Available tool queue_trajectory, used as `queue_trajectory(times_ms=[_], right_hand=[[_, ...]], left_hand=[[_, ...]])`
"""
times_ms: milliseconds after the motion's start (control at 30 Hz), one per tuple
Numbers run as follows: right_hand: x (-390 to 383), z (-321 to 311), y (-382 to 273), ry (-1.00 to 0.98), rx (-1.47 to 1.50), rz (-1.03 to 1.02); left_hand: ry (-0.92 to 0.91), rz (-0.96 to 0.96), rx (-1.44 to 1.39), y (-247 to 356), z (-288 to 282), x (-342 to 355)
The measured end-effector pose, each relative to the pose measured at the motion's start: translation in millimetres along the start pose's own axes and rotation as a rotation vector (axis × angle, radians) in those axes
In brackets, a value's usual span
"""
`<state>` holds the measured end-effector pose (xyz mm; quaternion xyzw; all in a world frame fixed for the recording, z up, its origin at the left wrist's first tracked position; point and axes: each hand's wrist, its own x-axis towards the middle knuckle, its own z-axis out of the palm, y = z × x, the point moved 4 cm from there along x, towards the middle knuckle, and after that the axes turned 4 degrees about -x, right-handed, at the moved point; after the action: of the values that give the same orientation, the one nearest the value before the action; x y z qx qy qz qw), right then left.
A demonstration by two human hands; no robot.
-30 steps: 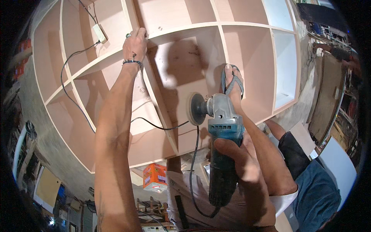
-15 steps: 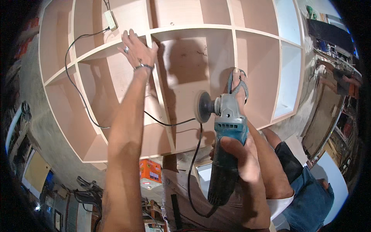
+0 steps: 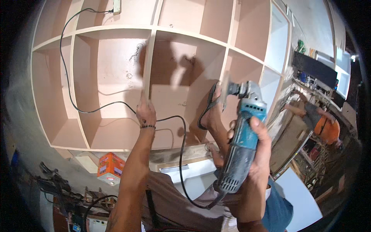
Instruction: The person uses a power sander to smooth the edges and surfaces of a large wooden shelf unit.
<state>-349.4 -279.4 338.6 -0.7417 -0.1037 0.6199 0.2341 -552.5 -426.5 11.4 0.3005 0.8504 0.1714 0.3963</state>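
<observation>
Near the compartmented wooden cabinet's (image 3: 112, 62) edge, the right hand (image 3: 262, 149) wraps an angle grinder (image 3: 244, 135), presumably bearing its weight; the left hand (image 3: 146, 113) rests on a divider (image 3: 151, 58), perhaps bracing, its grip unclear from here.

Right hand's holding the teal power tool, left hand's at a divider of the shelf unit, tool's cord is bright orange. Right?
One error: the tool's cord is black, not bright orange, as the head view shows. The right hand is holding the teal power tool, and the left hand is at a divider of the shelf unit.
</observation>
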Motion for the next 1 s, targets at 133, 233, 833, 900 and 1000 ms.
queue_trajectory(times_ms=[133,233,833,900,1000], right_hand=[[4,3,-53,0.016,-0.085,-0.114],[20,8,-92,0.059,-0.306,-0.195],[182,142,-89,-0.43,-2.252,-0.886],[195,151,-74,-0.453,-2.593,-1.107],[212,162,-62,-0.515,-2.744,-1.334]], left_hand=[[-0.162,-0.222,0.156,-17,-14,-36],[-0.35,-0.355,0.244,-16,-28,-62],[0.008,-0.265,0.056,36,15,88],[-0.023,-0.275,0.073,43,12,88],[-0.035,-0.298,0.092,32,23,92]])
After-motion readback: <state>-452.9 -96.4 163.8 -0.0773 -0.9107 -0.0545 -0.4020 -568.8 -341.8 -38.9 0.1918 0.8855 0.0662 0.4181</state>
